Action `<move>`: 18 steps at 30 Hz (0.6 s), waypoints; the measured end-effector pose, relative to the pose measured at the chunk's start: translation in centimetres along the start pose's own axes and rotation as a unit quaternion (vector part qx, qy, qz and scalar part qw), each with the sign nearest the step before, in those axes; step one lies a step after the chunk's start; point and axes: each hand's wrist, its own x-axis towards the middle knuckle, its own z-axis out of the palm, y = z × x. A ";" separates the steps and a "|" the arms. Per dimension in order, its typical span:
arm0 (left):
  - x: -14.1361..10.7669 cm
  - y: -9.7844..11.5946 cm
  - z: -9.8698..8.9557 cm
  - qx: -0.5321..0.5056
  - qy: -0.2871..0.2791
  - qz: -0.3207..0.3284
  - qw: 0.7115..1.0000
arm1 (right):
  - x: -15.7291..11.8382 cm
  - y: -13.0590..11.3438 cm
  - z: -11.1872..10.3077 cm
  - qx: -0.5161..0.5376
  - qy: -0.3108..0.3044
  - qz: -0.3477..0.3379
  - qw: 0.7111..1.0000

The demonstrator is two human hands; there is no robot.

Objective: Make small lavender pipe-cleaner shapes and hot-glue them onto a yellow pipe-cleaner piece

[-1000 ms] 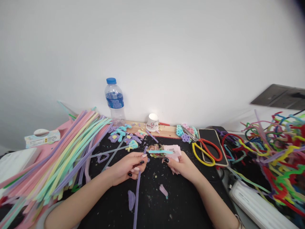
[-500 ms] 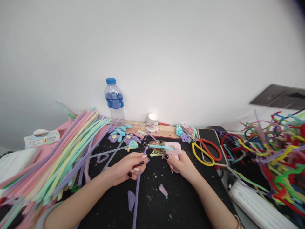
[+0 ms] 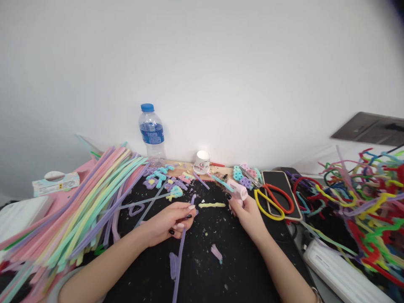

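Note:
A long purple pipe cleaner (image 3: 180, 256) runs through the pinched fingers of my left hand (image 3: 172, 219), its short end poking up past the fingertips. My right hand (image 3: 244, 209) is closed on a pink handheld tool (image 3: 239, 189). A pale blue strip lies along that tool, and its far end looks fuzzy and blurred; its exact kind is unclear. Between my hands, a short yellow pipe cleaner piece (image 3: 212, 205) lies on the black mat (image 3: 202, 273). A flattened purple loop (image 3: 173, 265) and a small pink-purple tuft (image 3: 216, 253) sit nearer to me.
Pastel pipe cleaners (image 3: 97, 202) pile at left, with a water bottle (image 3: 152, 134) behind. Twisted flowers (image 3: 159, 176) and a paper cup (image 3: 202, 162) stand along the back. Scissors (image 3: 269, 205) overlap a phone (image 3: 279, 189); a tangle of bright pipe cleaners (image 3: 366, 202) fills the right.
My right hand has shifted slightly right and tilted the pink tool, its far end swinging away from my left hand. The yellow piece now shows fully. My left hand stays nearly still.

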 end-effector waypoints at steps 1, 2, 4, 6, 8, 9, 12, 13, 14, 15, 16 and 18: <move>0.0 0.0 0.0 0.000 -0.008 0.002 1.000 | 0.1 0.0 -0.2 -0.035 0.023 -0.016 0.999; 0.0 0.0 0.0 -0.001 -0.017 0.004 1.000 | 0.2 0.1 -0.3 -0.069 0.037 -0.031 0.996; -0.1 0.0 0.0 0.000 -0.031 0.009 0.999 | 0.5 0.7 -0.4 -0.126 0.050 -0.061 0.989; -0.1 0.0 0.0 0.004 -0.039 0.014 0.999 | 0.7 1.5 -0.2 -0.182 0.067 -0.082 0.978; -0.1 -0.1 -0.1 0.014 -0.041 0.020 0.999 | 0.8 2.3 0.0 -0.242 0.077 -0.093 0.963; -0.1 -0.2 -0.1 0.022 -0.044 0.023 0.999 | 0.9 2.6 0.1 -0.268 0.080 -0.098 0.955; -0.2 -0.3 -0.1 0.042 -0.067 0.030 0.996 | 0.8 2.4 0.1 -0.337 0.090 -0.086 0.933; -0.3 -0.3 0.0 0.050 -0.076 0.030 0.995 | 0.7 2.0 0.1 -0.352 0.098 -0.075 0.928; -0.4 -0.3 0.0 0.059 -0.085 0.027 0.994 | 0.6 1.6 0.0 -0.361 0.108 -0.062 0.924; -0.4 -0.2 0.1 0.069 -0.093 0.022 0.993 | 0.4 1.0 0.0 -0.355 0.118 -0.065 0.925; -0.5 -0.2 0.2 0.078 -0.100 0.015 0.992 | 0.2 0.4 0.0 -0.333 0.126 -0.082 0.931; -0.7 0.0 0.4 0.088 -0.112 -0.001 0.990 | -0.4 -0.8 0.3 -0.233 0.090 -0.145 0.957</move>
